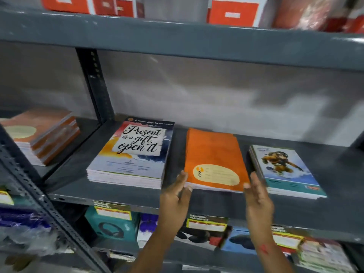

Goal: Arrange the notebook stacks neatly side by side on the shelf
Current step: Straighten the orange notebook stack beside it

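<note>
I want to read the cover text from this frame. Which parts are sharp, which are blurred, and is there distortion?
Head view: the "Present is a gift" stack is sharp enough to read; the orange stack, the left hand and the right hand are softer; the back wall and red boxes are smeared by motion; the wide lens bends the upper shelf edge.

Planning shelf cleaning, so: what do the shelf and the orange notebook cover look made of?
Shelf: seemingly painted grey metal, given the perforated upright and scuffed edge. Orange notebook stack: probably matte paper or card cover over white pages; little glare shows.
</note>
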The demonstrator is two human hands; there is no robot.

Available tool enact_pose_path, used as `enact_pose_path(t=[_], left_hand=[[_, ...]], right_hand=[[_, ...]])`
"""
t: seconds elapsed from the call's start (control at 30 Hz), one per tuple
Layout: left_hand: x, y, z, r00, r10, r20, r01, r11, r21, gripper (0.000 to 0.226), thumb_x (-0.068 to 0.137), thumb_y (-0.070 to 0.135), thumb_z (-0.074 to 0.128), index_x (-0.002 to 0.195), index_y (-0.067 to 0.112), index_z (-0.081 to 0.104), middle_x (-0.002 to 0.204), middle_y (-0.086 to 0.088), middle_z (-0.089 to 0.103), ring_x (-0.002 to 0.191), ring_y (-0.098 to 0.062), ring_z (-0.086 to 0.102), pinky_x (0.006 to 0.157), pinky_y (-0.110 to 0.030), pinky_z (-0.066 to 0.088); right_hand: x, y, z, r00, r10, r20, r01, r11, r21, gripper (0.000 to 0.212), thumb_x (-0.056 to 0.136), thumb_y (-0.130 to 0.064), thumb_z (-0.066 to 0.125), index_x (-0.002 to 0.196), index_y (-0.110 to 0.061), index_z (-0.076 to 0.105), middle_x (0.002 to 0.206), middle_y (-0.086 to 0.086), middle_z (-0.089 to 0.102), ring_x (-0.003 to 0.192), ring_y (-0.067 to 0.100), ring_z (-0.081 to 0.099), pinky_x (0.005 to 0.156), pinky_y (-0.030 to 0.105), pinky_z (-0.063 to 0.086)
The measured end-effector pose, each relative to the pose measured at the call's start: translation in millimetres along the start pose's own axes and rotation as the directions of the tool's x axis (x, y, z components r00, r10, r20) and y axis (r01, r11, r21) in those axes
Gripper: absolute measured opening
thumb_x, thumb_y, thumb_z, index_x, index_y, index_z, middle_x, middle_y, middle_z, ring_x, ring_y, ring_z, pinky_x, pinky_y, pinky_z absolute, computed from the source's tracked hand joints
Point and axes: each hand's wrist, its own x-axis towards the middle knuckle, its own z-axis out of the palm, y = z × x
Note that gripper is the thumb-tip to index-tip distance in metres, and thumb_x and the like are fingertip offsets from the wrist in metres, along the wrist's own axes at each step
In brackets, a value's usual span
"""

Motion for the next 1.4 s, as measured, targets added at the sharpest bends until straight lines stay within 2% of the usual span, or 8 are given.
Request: enact_pose_path(t=[0.1, 0.27, 0.6, 0.7, 0.9, 1.03, 1.27, 1.4], left_hand=[[4.7, -3.8, 17.8, 0.981, -0.195, 0.020, 0.196, 0.977, -0.086, 0.053, 0.091, 0.022, 0.052, 0.140, 0.020, 0.033, 0.131, 0.014, 0.040, 0.123, -0.005, 0.040, 0.097, -0.015, 0.033], [7.0, -3.6, 38.5, 0.953, -0.298, -0.061, 0.264, 0.911, -0.318, 0.043, 0.092, 0.007, 0.047, 0.135, 0.009, 0.043, 0.132, 0.009, 0.042, 0.126, -0.010, 0.041, 0.102, -0.023, 0.031], [8.9, -6.2, 22.5, 0.931, -0.363, 0.031, 0.354, 0.879, -0.320, 0.047, 0.085, 0.016, 0.059, 0.131, 0.023, 0.049, 0.132, 0.004, 0.052, 0.121, -0.014, 0.044, 0.106, -0.032, 0.032], [8.6, -8.0, 19.6, 0.923, -0.377, 0.072, 0.381, 0.876, -0.297, 0.045, 0.085, 0.022, 0.058, 0.129, 0.028, 0.051, 0.133, 0.002, 0.054, 0.124, -0.016, 0.042, 0.112, -0.037, 0.026], [12.8, -5.1, 14.3, 0.923, -0.380, 0.064, 0.384, 0.893, -0.233, 0.045, 0.086, 0.018, 0.058, 0.130, 0.025, 0.051, 0.123, 0.007, 0.058, 0.120, -0.016, 0.044, 0.109, -0.037, 0.030], [19.2, -7.2, 10.2, 0.919, -0.379, 0.108, 0.393, 0.898, -0.198, 0.047, 0.086, 0.015, 0.057, 0.131, 0.024, 0.049, 0.126, 0.005, 0.056, 0.121, -0.016, 0.044, 0.110, -0.038, 0.030], [21.7, -10.6, 17.6, 0.924, -0.383, 0.010, 0.372, 0.892, -0.256, 0.040, 0.084, 0.013, 0.060, 0.124, 0.019, 0.057, 0.103, 0.019, 0.061, 0.103, -0.009, 0.052, 0.099, -0.030, 0.037], [23.6, -13.5, 22.5, 0.928, -0.372, -0.035, 0.350, 0.899, -0.264, 0.038, 0.083, 0.011, 0.061, 0.121, 0.017, 0.060, 0.091, 0.023, 0.064, 0.087, 0.009, 0.052, 0.077, -0.008, 0.044]], right_hand=[[13.1, 11.1, -6.0, 0.985, 0.078, 0.156, -0.063, 0.993, -0.101, 0.089, 0.069, -0.073, 0.044, 0.145, -0.030, 0.024, 0.125, -0.016, 0.039, 0.120, 0.012, 0.041, 0.095, 0.026, 0.031], [27.0, 28.1, -9.6, 0.947, 0.092, 0.308, -0.076, 0.995, -0.062, 0.061, 0.090, -0.033, 0.050, 0.145, -0.027, 0.025, 0.156, -0.005, 0.023, 0.135, 0.013, 0.032, 0.110, 0.031, 0.027], [45.0, 34.1, -36.3, 0.870, 0.122, 0.478, -0.181, 0.980, 0.079, 0.071, 0.087, -0.013, 0.059, 0.146, -0.022, 0.020, 0.133, -0.013, 0.048, 0.110, 0.000, 0.049, 0.087, 0.011, 0.040], [47.8, 38.2, -40.2, 0.856, 0.120, 0.502, -0.195, 0.976, 0.100, 0.070, 0.087, -0.015, 0.059, 0.146, -0.022, 0.023, 0.135, -0.014, 0.048, 0.119, 0.004, 0.046, 0.098, 0.020, 0.034], [48.8, 35.5, -38.5, 0.866, 0.135, 0.482, -0.219, 0.968, 0.122, 0.072, 0.082, -0.016, 0.065, 0.144, -0.021, 0.029, 0.130, -0.012, 0.053, 0.118, 0.004, 0.050, 0.101, 0.023, 0.035], [50.7, 36.9, -37.7, 0.868, 0.154, 0.472, -0.229, 0.967, 0.107, 0.069, 0.083, -0.014, 0.064, 0.143, -0.020, 0.031, 0.127, -0.011, 0.057, 0.100, -0.013, 0.055, 0.089, 0.009, 0.040], [52.4, 38.4, -32.0, 0.901, 0.182, 0.394, -0.267, 0.948, 0.174, 0.064, 0.081, -0.004, 0.064, 0.139, -0.012, 0.039, 0.137, 0.004, 0.054, 0.116, 0.010, 0.052, 0.073, 0.002, 0.046], [52.2, 34.3, -29.3, 0.916, 0.214, 0.338, -0.295, 0.932, 0.210, 0.058, 0.081, 0.002, 0.063, 0.136, -0.008, 0.045, 0.134, 0.008, 0.056, 0.112, 0.013, 0.055, 0.065, -0.001, 0.048]])
